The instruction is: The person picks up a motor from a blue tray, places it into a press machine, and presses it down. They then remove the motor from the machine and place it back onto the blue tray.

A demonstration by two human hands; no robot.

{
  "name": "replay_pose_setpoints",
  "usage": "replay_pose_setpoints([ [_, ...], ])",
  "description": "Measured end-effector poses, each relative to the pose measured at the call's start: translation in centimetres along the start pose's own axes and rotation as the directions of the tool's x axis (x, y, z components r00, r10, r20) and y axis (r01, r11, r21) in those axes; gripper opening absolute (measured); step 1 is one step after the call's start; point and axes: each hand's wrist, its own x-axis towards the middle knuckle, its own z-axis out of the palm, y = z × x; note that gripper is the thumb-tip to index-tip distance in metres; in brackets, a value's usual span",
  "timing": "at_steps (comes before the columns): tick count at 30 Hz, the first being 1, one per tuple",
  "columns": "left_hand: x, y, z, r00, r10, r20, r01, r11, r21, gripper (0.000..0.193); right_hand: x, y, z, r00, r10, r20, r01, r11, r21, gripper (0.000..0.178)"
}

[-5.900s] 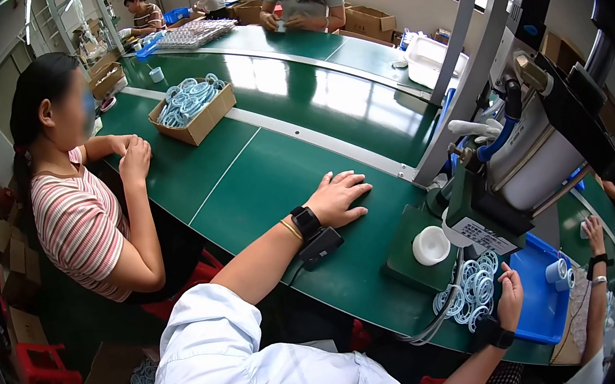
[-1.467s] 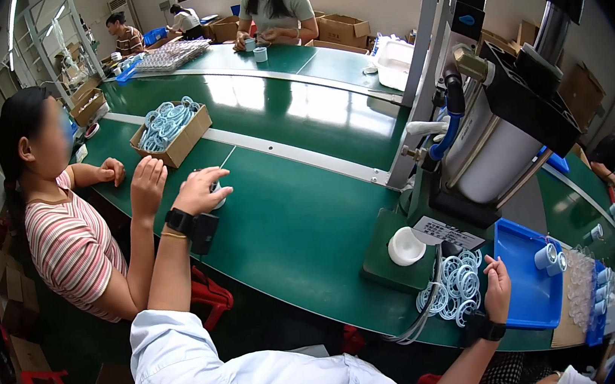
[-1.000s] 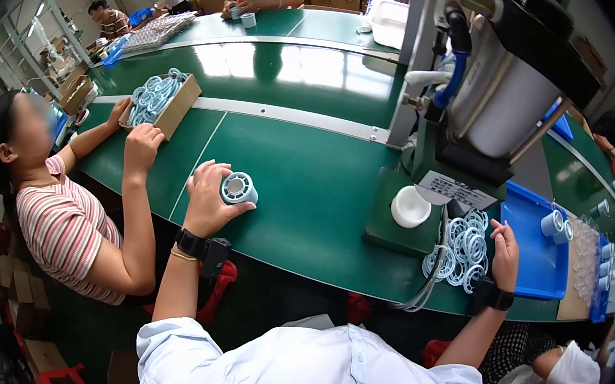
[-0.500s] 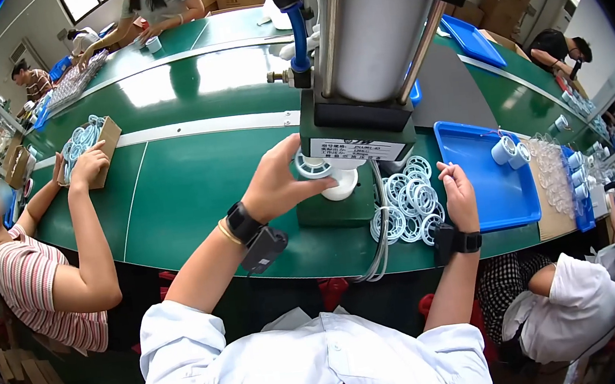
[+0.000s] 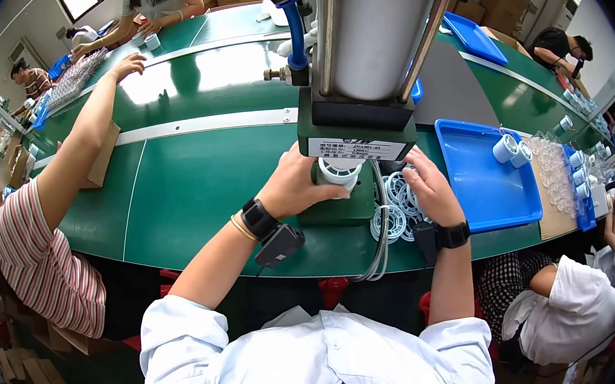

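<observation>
Left fingers (image 5: 300, 167) hold the pale-blue cup (image 5: 340, 177) beneath the press (image 5: 381, 39), thumb (image 5: 329, 192) against the cup's near side, other fingertips hidden.

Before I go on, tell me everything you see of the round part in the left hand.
The round part is pale blue and plastic-looking, with a slotted, ring-like upper end and a plain side wall. It stands roughly upright beneath the head of the press, which partly hides its top, and above the green base block. The left hand grips it, thumb across its lower front. What supports it underneath is hidden.
</observation>
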Motion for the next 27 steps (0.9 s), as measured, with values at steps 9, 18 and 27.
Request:
replay_pose_setpoints([
  [9,-3.2,-8.2,-6.4,0.978,-0.207,-0.002,0.177,0.830,0.529,0.065,0.8,-0.9,1.1,0.988,0.087,0.127,-0.028,0.913,-0.407,0.040],
  [18,-3.6,-8.5,-5.3,0.964,-0.264,-0.029,0.191,0.614,0.766,0.060,0.9,-2.0,2.0,0.992,-0.126,-0.030,0.098,0.882,-0.462,0.026],
  [27,-2.9,-8.3,-5.1,0.976,-0.218,-0.006,0.148,0.642,0.752,0.059,3.6,-10.7,3.4,0.981,-0.029,0.190,0.010,0.995,0.096,0.037],
])
